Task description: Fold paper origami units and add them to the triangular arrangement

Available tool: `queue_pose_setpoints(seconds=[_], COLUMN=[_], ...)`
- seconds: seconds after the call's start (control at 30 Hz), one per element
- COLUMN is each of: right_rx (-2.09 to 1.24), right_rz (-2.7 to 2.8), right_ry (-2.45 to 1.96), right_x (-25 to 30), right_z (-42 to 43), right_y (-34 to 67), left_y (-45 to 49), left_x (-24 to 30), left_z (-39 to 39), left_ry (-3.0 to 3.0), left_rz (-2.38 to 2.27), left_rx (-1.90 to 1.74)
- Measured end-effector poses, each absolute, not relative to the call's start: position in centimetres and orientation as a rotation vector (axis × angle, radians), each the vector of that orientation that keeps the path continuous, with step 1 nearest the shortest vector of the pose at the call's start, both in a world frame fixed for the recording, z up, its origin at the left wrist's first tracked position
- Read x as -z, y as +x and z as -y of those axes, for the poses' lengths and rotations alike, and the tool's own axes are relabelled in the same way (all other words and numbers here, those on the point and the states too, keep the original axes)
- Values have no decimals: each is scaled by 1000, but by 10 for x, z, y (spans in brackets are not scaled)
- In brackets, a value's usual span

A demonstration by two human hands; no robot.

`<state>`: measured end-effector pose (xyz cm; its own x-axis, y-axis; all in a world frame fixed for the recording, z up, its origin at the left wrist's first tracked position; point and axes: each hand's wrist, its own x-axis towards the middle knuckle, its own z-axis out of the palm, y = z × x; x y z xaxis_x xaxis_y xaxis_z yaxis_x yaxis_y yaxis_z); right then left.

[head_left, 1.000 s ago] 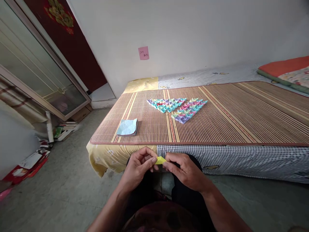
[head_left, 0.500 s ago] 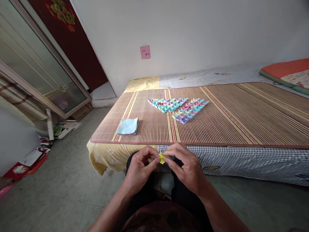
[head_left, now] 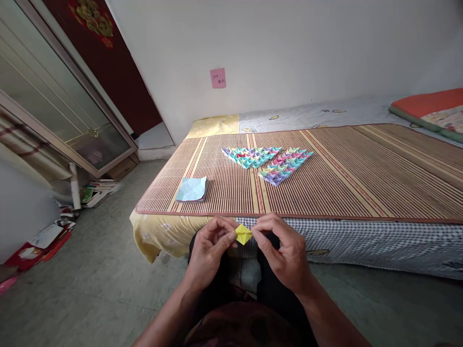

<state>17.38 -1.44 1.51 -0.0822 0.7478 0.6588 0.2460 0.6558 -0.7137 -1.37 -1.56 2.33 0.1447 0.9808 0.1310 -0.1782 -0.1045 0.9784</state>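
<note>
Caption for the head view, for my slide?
Left hand and right hand pinch a yellow folded paper before a mat bearing coloured folded pieces.

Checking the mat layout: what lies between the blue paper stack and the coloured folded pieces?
Nothing but bare striped mat, as the head view shows.

Plain bedroom, low bed (head_left: pixel 361 241) against a white wall (head_left: pixel 289 48)
The white wall carries a pink note (head_left: pixel 217 77); the bed below wears a striped bamboo mat (head_left: pixel 361 173) over checked and yellow sheets. Grey concrete floor (head_left: pixel 90 289), a glass-panelled door (head_left: pixel 54 106) at left, a dark red door (head_left: pixel 115 72) behind it, soft even daylight.
</note>
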Motion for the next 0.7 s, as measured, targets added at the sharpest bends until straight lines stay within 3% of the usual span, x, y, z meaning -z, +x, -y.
queue_pose_setpoints(seconds=[0.27, 0.7], right_rx=[-595, -339], right_rz=[1465, 1780], right_ry=[-860, -772], right_x=[-9, -4], right_z=[14, 10], right_y=[178, 172], left_y=[-14, 1], left_x=[-20, -16], left_z=[17, 16], left_ry=[1166, 780], left_rz=[-856, -813], left_rx=[-1334, -1159])
